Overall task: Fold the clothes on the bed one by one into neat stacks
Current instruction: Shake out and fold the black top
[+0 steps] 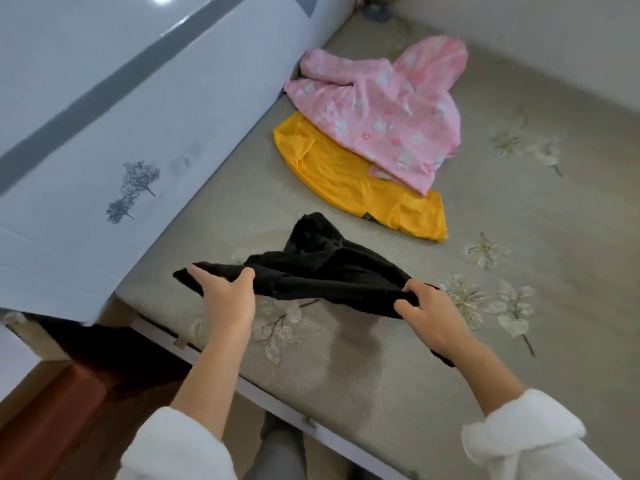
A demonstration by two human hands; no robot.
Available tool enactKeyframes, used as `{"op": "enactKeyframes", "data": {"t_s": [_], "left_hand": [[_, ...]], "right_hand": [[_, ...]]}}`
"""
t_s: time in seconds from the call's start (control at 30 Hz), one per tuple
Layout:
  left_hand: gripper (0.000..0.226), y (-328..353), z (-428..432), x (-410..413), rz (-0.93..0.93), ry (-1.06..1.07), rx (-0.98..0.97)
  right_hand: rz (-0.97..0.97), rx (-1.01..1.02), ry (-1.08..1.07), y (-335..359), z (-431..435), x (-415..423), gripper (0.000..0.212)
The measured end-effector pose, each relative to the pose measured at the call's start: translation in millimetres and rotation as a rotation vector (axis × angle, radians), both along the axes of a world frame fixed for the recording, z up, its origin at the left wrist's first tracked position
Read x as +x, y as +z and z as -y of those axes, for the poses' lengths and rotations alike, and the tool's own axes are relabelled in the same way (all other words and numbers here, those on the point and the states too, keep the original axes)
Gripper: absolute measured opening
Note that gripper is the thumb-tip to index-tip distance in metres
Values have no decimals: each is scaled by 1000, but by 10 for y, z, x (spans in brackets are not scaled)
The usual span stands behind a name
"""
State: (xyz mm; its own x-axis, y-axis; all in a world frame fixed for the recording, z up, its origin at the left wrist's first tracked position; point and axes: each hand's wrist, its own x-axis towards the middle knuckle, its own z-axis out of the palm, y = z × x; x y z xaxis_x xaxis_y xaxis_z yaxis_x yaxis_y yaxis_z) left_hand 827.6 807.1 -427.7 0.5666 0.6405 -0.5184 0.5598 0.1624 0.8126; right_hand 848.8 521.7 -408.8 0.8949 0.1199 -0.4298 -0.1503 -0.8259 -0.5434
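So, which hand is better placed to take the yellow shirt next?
Right, probably: the right hand lies nearer the yellow shirt than the left hand, though both grip the black garment now.

Bed (519,237): grey-beige cover, pale flower print. Along the bed's left edge: glossy white panel (104,133) with a grey stripe, small grey tree motifs and bright glare (162,0) at its top. Beyond the bed: plain white wall (554,36); by its near-left corner: reddish-brown wood (52,410).
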Motion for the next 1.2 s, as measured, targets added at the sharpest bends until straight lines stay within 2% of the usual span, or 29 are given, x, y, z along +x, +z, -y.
{"op": "enactKeyframes", "data": {"t_s": [0.07, 0.13, 0.2, 0.27, 0.33, 0.37, 0.43, 0.5, 0.53, 0.6, 0.63, 0.7, 0.77, 0.87, 1.0, 1.1, 1.2], "left_hand": [[87, 231, 273, 54, 113, -140, 106], [60, 458, 649, 85, 162, -331, 193], [40, 640, 1147, 57, 191, -502, 208], [38, 793, 1651, -6, 211, -602, 219], [48, 919, 2087, -72, 248, -698, 259], [57, 965, 2277, -104, 255, -773, 306], [64, 1037, 2624, -189, 254, -910, 526], [49, 1132, 2902, -255, 305, -864, 718], [37, 1204, 3019, -270, 356, -796, 743], [23, 1341, 3223, -270, 450, -695, 701], [21, 1409, 3309, -258, 481, -667, 631], [23, 1570, 3460, -246, 538, -604, 422], [24, 1725, 3593, -224, 612, -526, 285], [18, 2014, 3752, -166, 742, -432, 240], [22, 2416, 3855, 10, 941, -277, 179], [29, 2554, 3877, 203, 973, -312, 290], [31, 2433, 3946, 487, 795, -452, 478]], "right_hand": [[31, -108, 91, 232, 339, 4, 28], [15, -336, 210, 424, 789, -6, 30], [21, -473, 210, 584, 1342, -49, 21], [59, -433, 134, 719, 1935, -129, 13], [137, -360, 53, 887, 2500, -238, 11], [172, -324, 13, 984, 2750, -311, 12], [216, -233, -53, 1180, 3180, -468, 18], [254, -188, -62, 1329, 3502, -604, 22], [288, -209, -66, 1397, 3635, -667, 19], [378, -304, -100, 1526, 3856, -771, 10], [407, -310, -138, 1593, 3957, -820, 12], [427, -170, -243, 1752, 4145, -914, 14], [441, 77, -333, 1963, 4291, -1021, 23], [467, 368, -288, 2316, 4428, -1140, 19], [398, 469, -177, 2750, 4587, -1165, 25], [411, 255, -136, 2862, 4756, -1014, 26], [445, -60, -238, 2717, 4861, -754, 5]]}}
